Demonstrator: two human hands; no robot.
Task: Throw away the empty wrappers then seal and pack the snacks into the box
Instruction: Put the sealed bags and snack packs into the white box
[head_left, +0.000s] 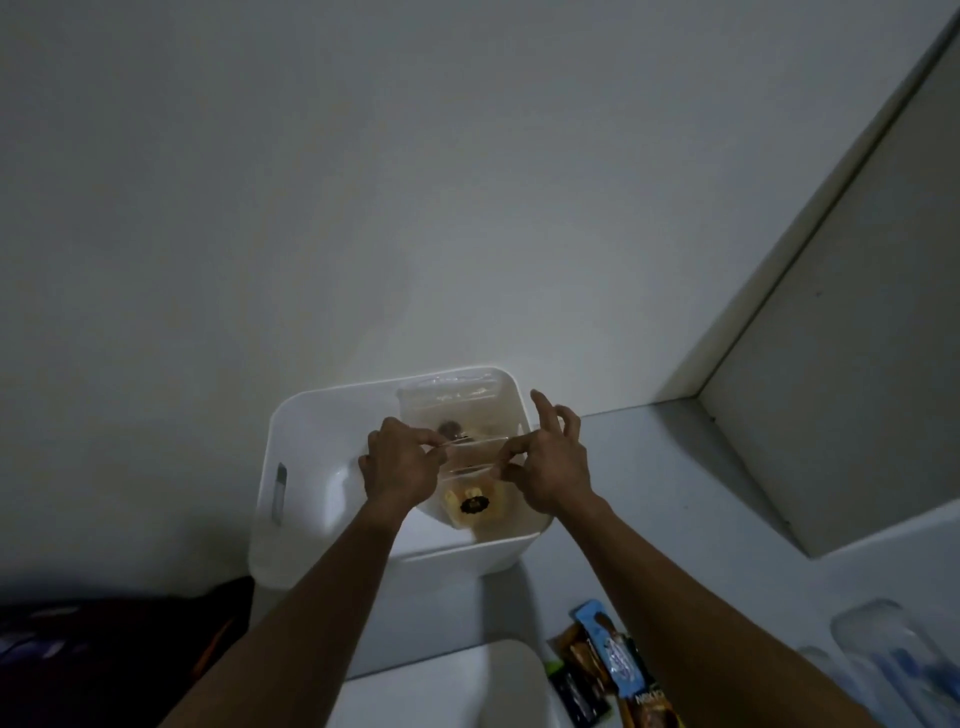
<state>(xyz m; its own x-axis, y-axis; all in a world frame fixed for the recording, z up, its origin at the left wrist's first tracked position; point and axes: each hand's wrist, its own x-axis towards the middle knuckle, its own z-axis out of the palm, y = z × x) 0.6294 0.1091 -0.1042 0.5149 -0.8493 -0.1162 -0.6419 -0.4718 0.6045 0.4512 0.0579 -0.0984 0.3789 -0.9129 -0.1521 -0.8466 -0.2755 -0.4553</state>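
Nearest to us, our two bare forearms run up from the bottom edge and converge over the white box (291, 441), which stands on the pale counter (649, 467) against the wall. Between the forearms lies a flat white lid-like slab (441, 686), and just right of it a small heap of snack packets (608, 670), one blue-topped, the others brown and dark; their print is too blurred to read. At the far right edge we make out a clear plastic shape (883, 654), indistinct in the dim light.

The box is open-topped, with a slot handle in its left wall. A clear zip bag (467, 410) stands upright in its right half, and something dark shows low through the plastic.

Our left hand (400, 462) is curled, thumb and forefinger pinching the left end of a second clear bag's top strip (475, 454), knuckles toward us, wrist straight. Our right hand (550, 467) pinches the right end of that strip between thumb and middle finger, while the index finger points up and the outer fingers arch loosely. This bag (470, 501) hangs between both hands inside the box's near right part, holding a yellowish snack with a dark centre.
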